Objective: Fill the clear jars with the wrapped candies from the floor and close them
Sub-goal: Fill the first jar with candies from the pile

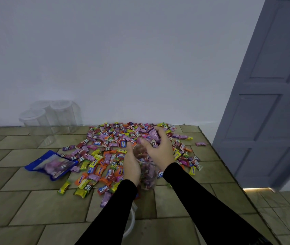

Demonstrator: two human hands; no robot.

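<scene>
Loose candies [105, 156] ring the part-filled jar [147, 171]; left hand [132, 164] grips its side, right hand [158, 149] clutches a handful of sweets [154, 134] above it, empty jars [52, 115] behind.

Tiled floor [25, 206] with scattered wrapped candies [105, 156], clear jars [52, 117], blue pouch [52, 164].

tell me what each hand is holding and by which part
The left hand grips the clear plastic jar by its side wall near the rim. The right hand clutches a handful of pink wrapped candies above the jar's mouth.
</scene>
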